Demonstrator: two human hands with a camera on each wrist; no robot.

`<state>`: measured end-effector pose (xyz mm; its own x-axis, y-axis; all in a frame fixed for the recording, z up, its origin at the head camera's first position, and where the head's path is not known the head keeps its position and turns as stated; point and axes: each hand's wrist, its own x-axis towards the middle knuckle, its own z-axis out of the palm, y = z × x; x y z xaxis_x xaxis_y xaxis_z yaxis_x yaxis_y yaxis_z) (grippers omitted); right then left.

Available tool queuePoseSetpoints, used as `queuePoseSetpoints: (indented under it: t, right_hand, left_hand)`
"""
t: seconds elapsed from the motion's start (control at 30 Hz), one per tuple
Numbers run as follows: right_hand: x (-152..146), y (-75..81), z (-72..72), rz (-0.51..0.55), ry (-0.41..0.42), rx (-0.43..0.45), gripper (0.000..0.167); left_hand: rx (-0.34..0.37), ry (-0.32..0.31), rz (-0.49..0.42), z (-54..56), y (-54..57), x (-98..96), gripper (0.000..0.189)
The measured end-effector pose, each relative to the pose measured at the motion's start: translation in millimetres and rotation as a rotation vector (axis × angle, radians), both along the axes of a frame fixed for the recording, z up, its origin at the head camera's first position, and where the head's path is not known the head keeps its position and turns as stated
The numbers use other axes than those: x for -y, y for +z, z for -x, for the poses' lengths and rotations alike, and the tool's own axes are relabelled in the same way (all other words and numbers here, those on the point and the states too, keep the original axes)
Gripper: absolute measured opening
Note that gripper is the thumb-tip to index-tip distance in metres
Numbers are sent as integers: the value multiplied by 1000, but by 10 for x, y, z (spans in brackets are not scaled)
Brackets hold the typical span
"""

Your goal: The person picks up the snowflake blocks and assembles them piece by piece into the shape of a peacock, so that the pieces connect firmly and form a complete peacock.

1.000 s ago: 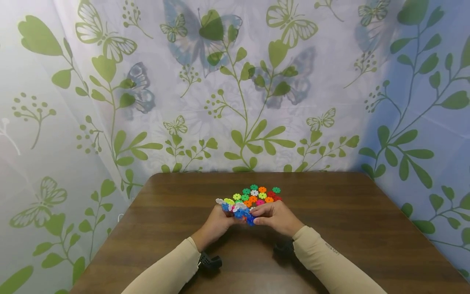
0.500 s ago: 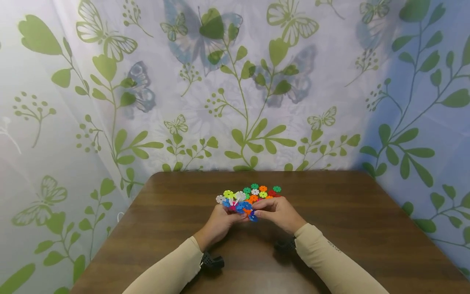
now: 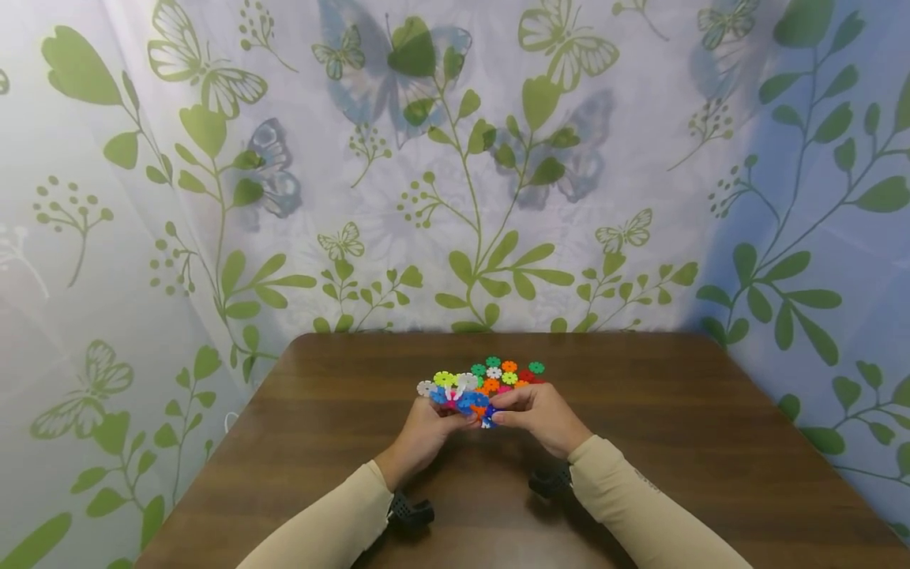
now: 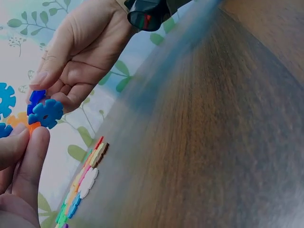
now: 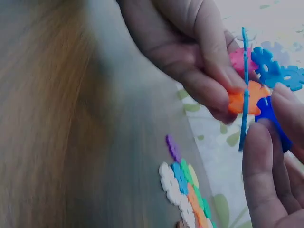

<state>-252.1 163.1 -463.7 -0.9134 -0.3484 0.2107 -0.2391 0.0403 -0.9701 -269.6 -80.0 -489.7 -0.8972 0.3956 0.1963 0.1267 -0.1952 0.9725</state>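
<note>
My left hand (image 3: 418,437) holds up a joined cluster of notched, flower-shaped building discs in white, blue, pink and orange. In the left wrist view its thumb and finger pinch an orange disc (image 4: 34,126) beside a lighter blue disc (image 4: 47,114). My right hand (image 3: 543,416) pinches a dark blue disc (image 5: 273,118) between thumb and fingertips. That dark blue disc meets the orange disc's edge in the right wrist view; how deep the slots sit is hidden by fingers. A pink disc (image 5: 241,61) and more blue discs (image 5: 268,69) stick out behind.
Loose discs in several colours, among them a green disc (image 3: 536,367) and an orange disc (image 3: 509,367), lie on the brown wooden table (image 3: 341,363) behind the hands. A patterned curtain (image 3: 455,197) hangs beyond the table's far edge.
Over the last second the cluster has tilted, so its white and yellow discs show more of their faces. Both hands have stayed nearly in place, keeping their grip.
</note>
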Motion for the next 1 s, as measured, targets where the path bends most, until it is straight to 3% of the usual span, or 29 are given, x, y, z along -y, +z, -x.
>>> queuePoseSetpoints:
  t: [0.1,0.37,0.57,0.7,0.8,1.0]
  right_hand:
    - [17,13,-9,25,-8,2,24]
    - [66,11,-22,-122,-101,-91,18]
    - [43,-4,-24,-179,-99,-135,18]
    - [18,-20,9,-185,-96,-198,19]
    - [23,-34,13,-169,-82,-190,19]
    - [54,-40,-3,-131,-81,-119,17]
  left_hand:
    - [-26,15,20,10,16,-1,41]
    - [-56,51,78,26,49,-7,38]
    - [-55,34,138,52,45,27,33]
    - [-38,59,132,83,40,67,28]
    - [-32,70,134,88,45,81,28]
    - [-57,31,137,61,60,58,36]
